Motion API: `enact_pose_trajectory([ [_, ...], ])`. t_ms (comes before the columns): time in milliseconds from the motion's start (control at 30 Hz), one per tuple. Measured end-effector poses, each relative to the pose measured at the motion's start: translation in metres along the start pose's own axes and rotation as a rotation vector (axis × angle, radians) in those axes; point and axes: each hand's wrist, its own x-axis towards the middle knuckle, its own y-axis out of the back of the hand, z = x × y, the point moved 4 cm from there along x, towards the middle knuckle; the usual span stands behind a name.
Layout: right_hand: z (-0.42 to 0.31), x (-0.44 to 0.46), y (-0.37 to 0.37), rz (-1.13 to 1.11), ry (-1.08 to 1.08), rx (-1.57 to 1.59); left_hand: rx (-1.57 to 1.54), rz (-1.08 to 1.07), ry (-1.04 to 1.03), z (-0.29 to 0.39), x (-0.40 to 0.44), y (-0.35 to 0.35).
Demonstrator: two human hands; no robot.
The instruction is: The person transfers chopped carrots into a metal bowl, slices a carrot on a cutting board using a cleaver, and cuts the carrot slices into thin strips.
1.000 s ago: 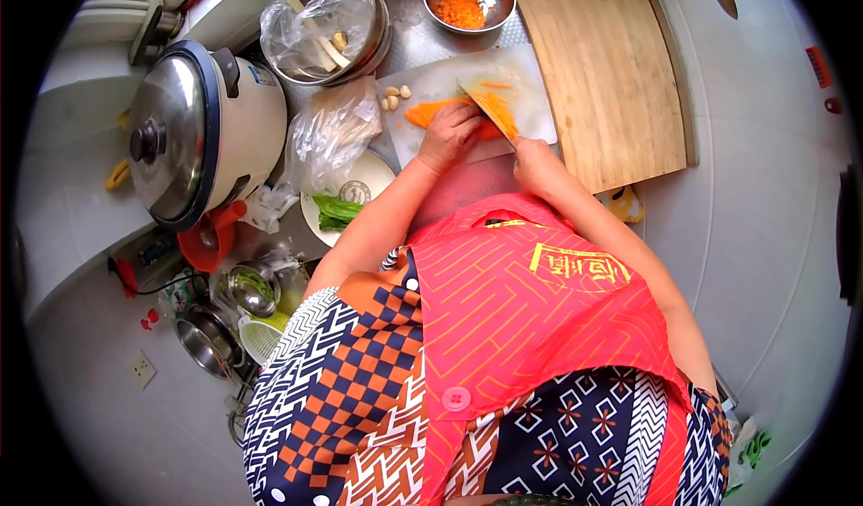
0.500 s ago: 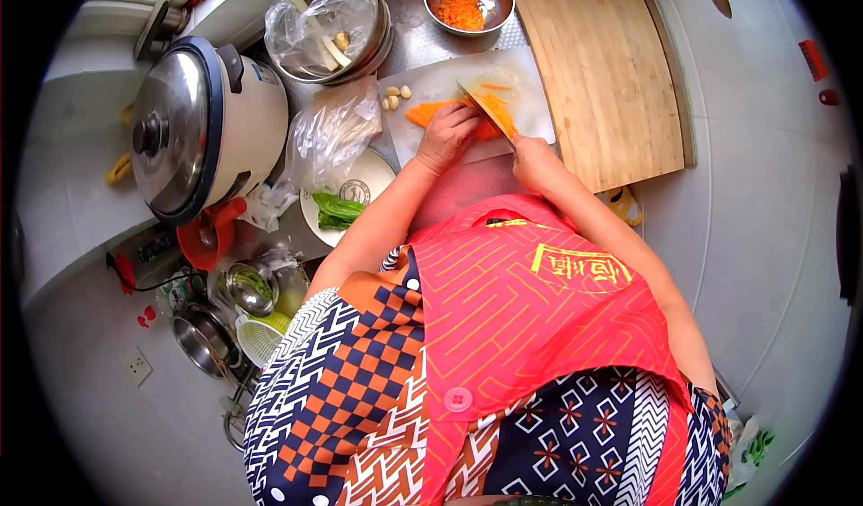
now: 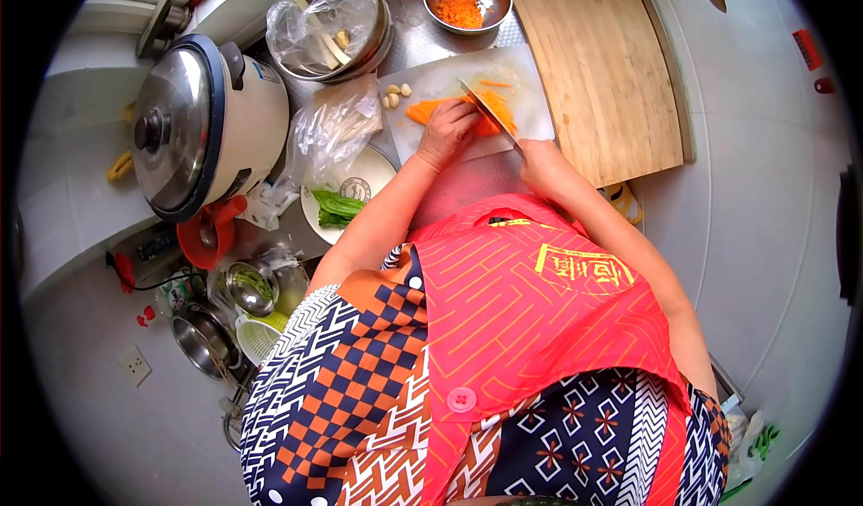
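My right hand (image 3: pixel 545 166) is wrapped around the handle of a kitchen knife (image 3: pixel 488 106), its blade slanting up and left across the carrot. With curled fingers, my left hand (image 3: pixel 449 130) presses down on the sliced carrot (image 3: pixel 422 111) just left of the blade. Cut orange strips lie on the right side of the blade. All of this rests on a white cutting board (image 3: pixel 530 70). Several peeled garlic cloves (image 3: pixel 393 99) sit at the board's left edge. The carrot under my left fingers is partly hidden.
Behind the board stands a metal bowl (image 3: pixel 497 13) of chopped carrot. A wooden board (image 3: pixel 602 75) lies to the right. On the left are a large rice cooker (image 3: pixel 243 110), a bag-lined metal basin (image 3: pixel 385 39) and a plate (image 3: pixel 382 172) with green leaves (image 3: pixel 337 208).
The knife and my right hand have shifted slightly, with the blade now at a somewhat different angle over the carrot. My left hand stays nearly in place.
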Motion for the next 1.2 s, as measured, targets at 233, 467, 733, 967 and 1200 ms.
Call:
enact_pose_trajectory([
  [233, 0.005, -0.006, -0.001, 0.035, 0.006, 0.032, 0.035, 0.018, -0.026, -0.002, -0.001, -0.001],
  [467, 0.0, -0.006, 0.002, -0.03, -0.038, 0.004, 0.006, 0.008, -0.009, -0.001, -0.001, -0.001],
  [733, 0.004, 0.004, -0.002, -0.097, -0.095, -0.016, 0.007, 0.011, -0.031, -0.001, 0.004, 0.0],
  [967, 0.007, 0.027, -0.017, -0.03, -0.094, 0.004, -0.023, 0.006, 0.007, 0.001, 0.004, 0.003],
  [1200, 0.007, 0.027, -0.015, -0.019, -0.116, 0.013, -0.027, -0.001, 0.027, 0.001, 0.003, 0.003],
])
